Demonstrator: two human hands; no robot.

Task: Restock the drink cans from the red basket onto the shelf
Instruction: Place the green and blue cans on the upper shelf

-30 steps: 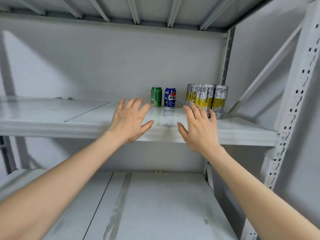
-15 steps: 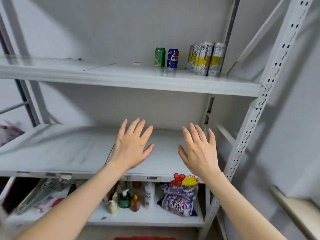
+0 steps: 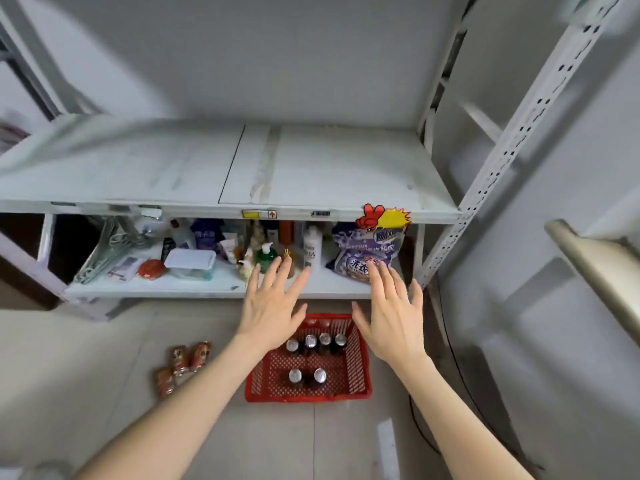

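Tiled floor [image 3: 86, 358] holds red basket [image 3: 308, 396], far corners hidden behind spread, empty left hand [image 3: 272, 311] and right hand [image 3: 391, 320].

Reaching forward with both bare arms, palms down. Hovering with the left hand [image 3: 268, 306] over the far left corner of the basket [image 3: 308, 397], fingers spread, holding nothing. Same with the right hand [image 3: 391, 317] over the far right corner.

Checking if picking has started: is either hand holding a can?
No, the left hand and right hand are both spread open and empty, while the cans stand in the red basket.
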